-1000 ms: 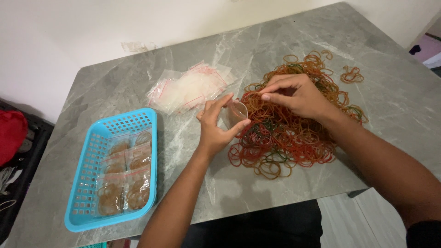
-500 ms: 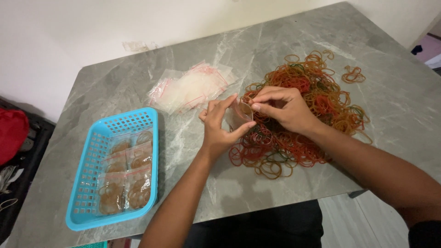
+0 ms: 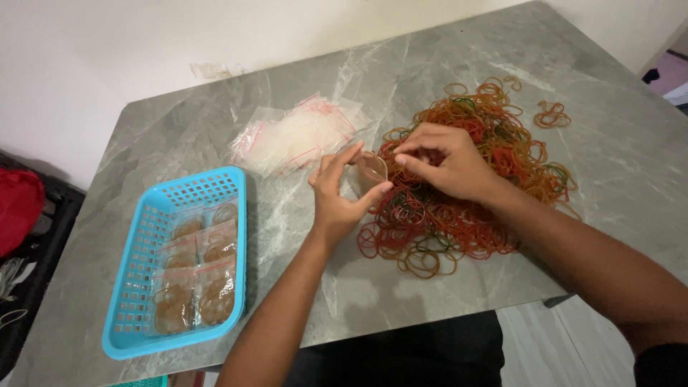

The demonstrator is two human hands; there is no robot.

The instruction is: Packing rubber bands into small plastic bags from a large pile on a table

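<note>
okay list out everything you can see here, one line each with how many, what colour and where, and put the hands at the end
table: one, grey marbled, under everything
rubber bands: one big loose pile, red, orange, green and brown, right of centre
stray bands: one small clump, orange, beyond the pile
empty bags: one stack, clear with red strips, far centre
basket: one, blue, near left
filled bags: several, clear with brown bands, inside the basket
small bag: one, clear, between the hands
left hand: holds the small bag
right hand: fingers at the bag's mouth
</note>
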